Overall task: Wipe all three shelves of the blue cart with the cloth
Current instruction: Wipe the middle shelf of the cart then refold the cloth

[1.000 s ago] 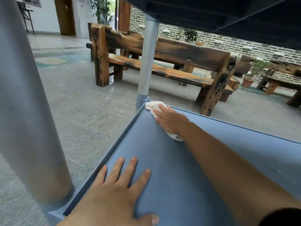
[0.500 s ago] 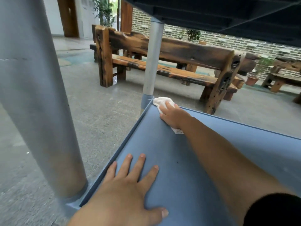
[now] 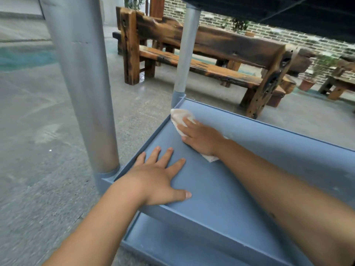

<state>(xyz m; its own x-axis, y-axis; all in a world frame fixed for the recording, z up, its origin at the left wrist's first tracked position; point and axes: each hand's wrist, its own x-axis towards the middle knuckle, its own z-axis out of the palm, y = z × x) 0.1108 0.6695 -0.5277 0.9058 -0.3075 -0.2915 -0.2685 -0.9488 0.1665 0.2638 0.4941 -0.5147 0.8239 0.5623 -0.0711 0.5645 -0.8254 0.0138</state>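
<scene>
Head view looks down on the middle shelf of the blue cart, where the right hand lies palm down on a white cloth, fingers fairly straight and pressing it flat against the shelf surface. The cloth sticks out ahead of the fingertips toward the far left corner and a small piece shows behind the wrist; the rest is hidden under the palm. Its front tip touches or nearly touches the raised left rim, just beside the far corner post.

To the right of that hand the shelf floor runs open and bare as far as the far rim.

Nearer the camera, the left hand rests flat on the same shelf with fingers spread, holding nothing, just inside the left rim and close to the thick near post. The two hands are near each other but apart.

Below the near edge, the bottom shelf shows as a shallow tray. Overhead, the dark underside of the top shelf closes the space above.

Beyond the cart stands a wooden bench on a concrete floor, with a brick wall behind it.
</scene>
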